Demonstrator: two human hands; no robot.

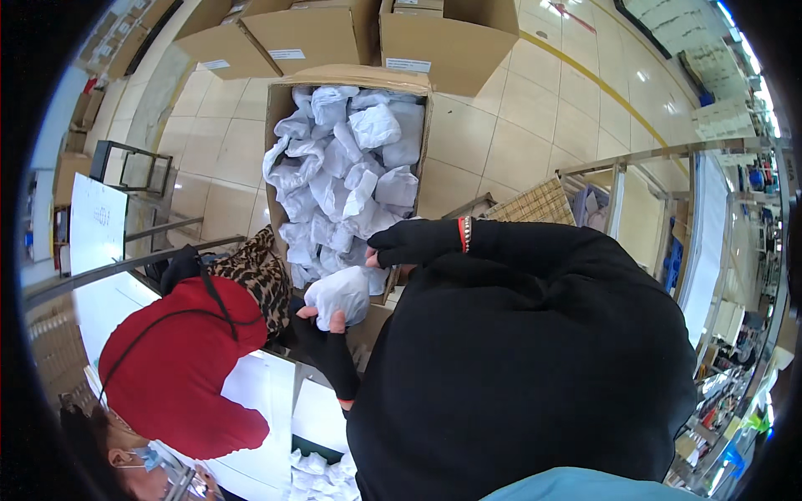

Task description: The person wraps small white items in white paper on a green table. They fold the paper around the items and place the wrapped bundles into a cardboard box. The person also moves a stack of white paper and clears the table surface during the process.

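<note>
1. 2 people show here: at the far left a co-worker in a red top with a leopard-print scarf bends beside the wearer, a black strap across the back
2. Left of that person stands a white board and a black metal frame on the tiled floor
3. Near the lower middle, a white table edge shows, with more crumpled white bags lying in a dark opening below it
4. Left hand, in a black fingerless glove, comes up from the lower edge; its bare fingers are clenched around 1 white wrapped bundle, held just in front of the box's near wall
5. Behind the bundle sits an open cardboard box on the floor, filled to the brim with many similar white wrapped bundles
6. Right hand, also gloved in black with a red-and-white cuff, reaches across to the box's near right corner; its fingers curl down onto the bundles there, but I cannot tell whether they grasp 1
7. Beyond the box, 3 more cardboard cartons stand side by side
8. To the right, a woven tan mat lies beside a metal rack, with shelving at the far right rim
</note>
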